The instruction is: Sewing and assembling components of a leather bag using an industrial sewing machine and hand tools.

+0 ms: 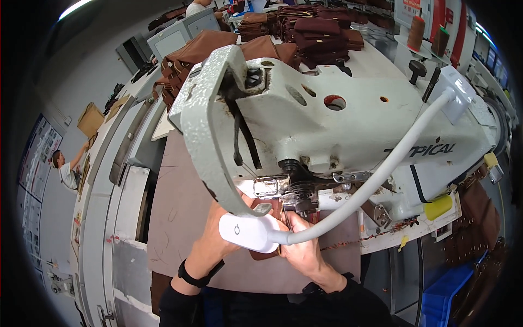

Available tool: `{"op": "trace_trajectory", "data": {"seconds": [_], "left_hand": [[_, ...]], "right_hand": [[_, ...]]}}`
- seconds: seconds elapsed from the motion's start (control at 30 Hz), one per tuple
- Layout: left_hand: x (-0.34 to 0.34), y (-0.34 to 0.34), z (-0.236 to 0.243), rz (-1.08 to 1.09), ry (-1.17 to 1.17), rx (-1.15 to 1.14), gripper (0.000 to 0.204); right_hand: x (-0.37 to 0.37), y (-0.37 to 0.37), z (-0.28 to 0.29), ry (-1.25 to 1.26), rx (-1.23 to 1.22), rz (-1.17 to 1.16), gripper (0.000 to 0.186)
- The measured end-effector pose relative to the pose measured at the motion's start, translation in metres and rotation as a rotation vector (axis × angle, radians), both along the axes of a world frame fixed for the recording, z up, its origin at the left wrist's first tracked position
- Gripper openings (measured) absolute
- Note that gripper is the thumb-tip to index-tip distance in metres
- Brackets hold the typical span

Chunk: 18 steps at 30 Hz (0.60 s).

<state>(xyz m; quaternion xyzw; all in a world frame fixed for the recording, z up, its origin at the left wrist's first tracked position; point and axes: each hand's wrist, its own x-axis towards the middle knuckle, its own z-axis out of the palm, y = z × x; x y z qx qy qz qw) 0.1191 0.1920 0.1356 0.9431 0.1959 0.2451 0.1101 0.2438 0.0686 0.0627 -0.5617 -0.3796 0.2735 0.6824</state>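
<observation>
A white industrial sewing machine (pixel 348 125) stands right in front of me, its needle area lit. Under its presser foot (pixel 301 201) lies a small reddish-brown leather piece (pixel 264 254), partly hidden. My right hand (pixel 302 252) grips the piece's right side close to the foot, thumb and fingers pressed together. On the other side, my left hand (pixel 214 231) reaches up beside the same piece; a lamp head and the machine's guard cover its fingers. The white gooseneck lamp (pixel 245 231) hangs over the work between both hands.
Stacks of brown and maroon leather pieces (pixel 316 32) lie behind the machine. Thread spools (pixel 416 34) stand at the upper right. A blue bin (pixel 447 289) is at the lower right. Another person (pixel 68 169) works at a far-left bench. Loose threads lie on the brown table cover (pixel 180 218).
</observation>
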Motion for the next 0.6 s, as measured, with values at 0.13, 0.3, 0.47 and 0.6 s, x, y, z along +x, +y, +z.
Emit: {"op": "trace_trajectory", "data": {"seconds": [0.13, 0.3, 0.47, 0.6], "left_hand": [[0.0, 0.008, -0.003, -0.014, -0.054, -0.212, 0.038], [-0.001, -0.02, -0.005, 0.049, -0.16, -0.079, 0.043], [0.007, -0.055, -0.013, -0.001, -0.08, 0.062, 0.062], [0.01, -0.061, -0.017, 0.014, -0.052, 0.039, 0.059]], "right_hand": [[0.022, -0.02, 0.007, -0.298, -0.122, 0.086, 0.041], [0.042, -0.036, 0.035, -0.464, -0.274, 0.057, 0.053], [0.047, -0.015, 0.054, -0.023, -0.148, 0.154, 0.033], [0.055, -0.029, 0.056, 0.224, -0.019, 0.307, 0.034]]}}
